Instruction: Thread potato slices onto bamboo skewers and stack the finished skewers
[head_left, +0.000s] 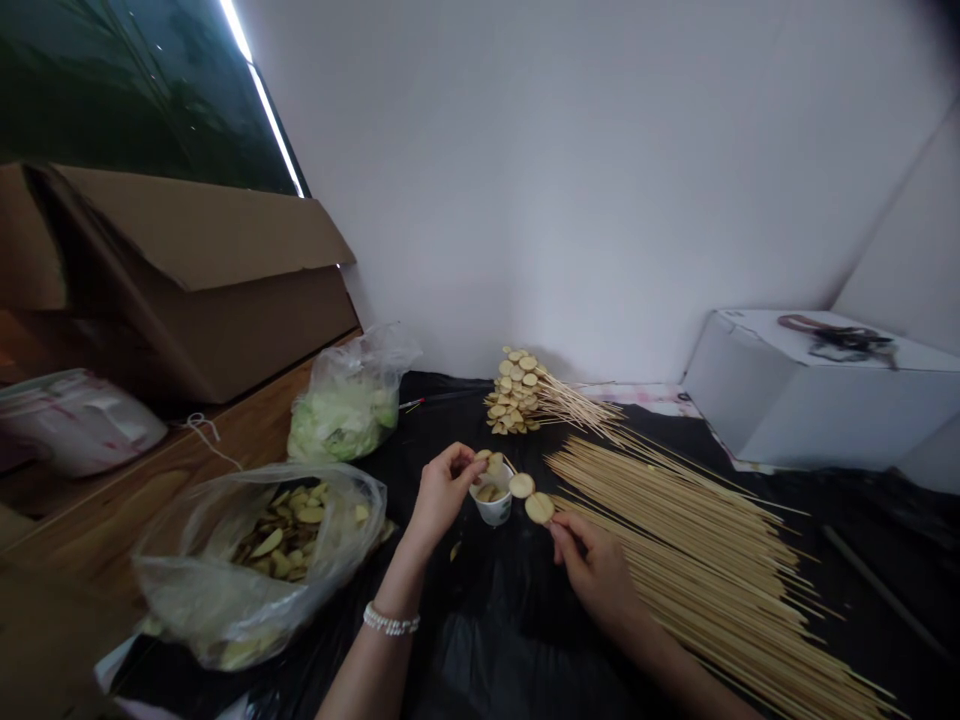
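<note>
My left hand [442, 492] pinches a potato slice [489, 461] at the tip of a thin bamboo skewer. My right hand [592, 565] grips the same skewer lower down. Two more slices [529, 497] sit threaded on it between the hands. Just below the skewer stands a small white cup [494, 503] holding a few slices. A loose pile of bare bamboo skewers [697, 540] lies to the right of my right hand. Finished potato skewers [525, 395] are stacked at the back by the wall.
A clear bag of potato slices [270, 545] lies at the left. Behind it sits a bag of green leaves [346, 410]. A cardboard box [202, 280] and a pink-and-white appliance [75, 420] stand on the wooden counter. A white box [810, 395] is at the right. Black plastic sheet [510, 620] covers the surface.
</note>
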